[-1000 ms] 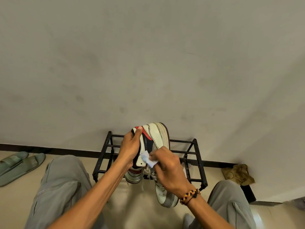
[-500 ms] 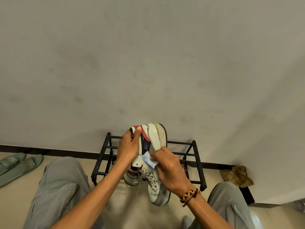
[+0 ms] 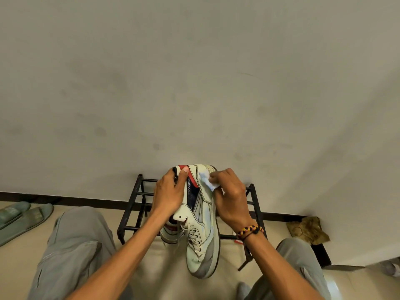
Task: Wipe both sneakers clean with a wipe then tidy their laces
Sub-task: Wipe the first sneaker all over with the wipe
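While left hand [image 3: 171, 191] grips leather sneaker [image 3: 202, 224] (heel up), right hand [image 3: 230, 195] fingers pinch crumpled wipe [image 3: 206, 179]

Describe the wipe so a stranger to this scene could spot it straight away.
Start at the black metal shoe rack against the wall; in front of it, the left hand holds a white sneaker heel up. Near that heel, the right hand pinches the wipe against the sneaker's side. It is the small, crumpled, bluish-white scrap, paler and softer than the cream leather.

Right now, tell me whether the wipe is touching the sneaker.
Touching. The head view shows the right hand pressing the wipe flat against the sneaker near its heel, no gap visible.
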